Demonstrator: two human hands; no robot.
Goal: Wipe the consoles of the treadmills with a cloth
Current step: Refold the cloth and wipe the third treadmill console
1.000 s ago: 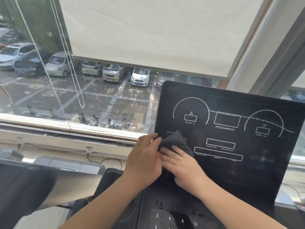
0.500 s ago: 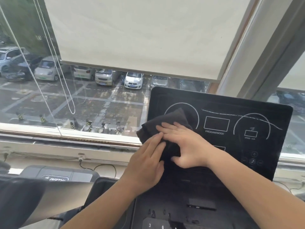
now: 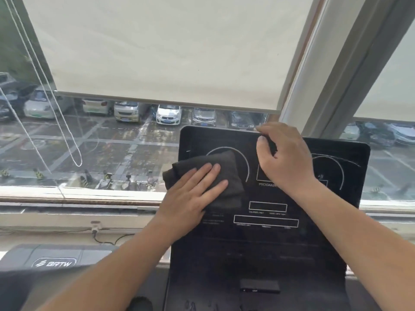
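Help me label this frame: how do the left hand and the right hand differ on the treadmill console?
The left hand lies flat, fingers straight, pressing the dark cloth on the console; the right hand curls over the console's top edge, without cloth. The left hand sits lower, on the left dial arc; the right hand is higher, at the top edge. Both touch the console.

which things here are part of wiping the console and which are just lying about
For the job: dark cloth, pressed flat by the left hand; treadmill console, its top edge gripped by the right hand.
Just there: roller blind, blind cord, parked cars outside, BRTW-branded grey cover, white plug.
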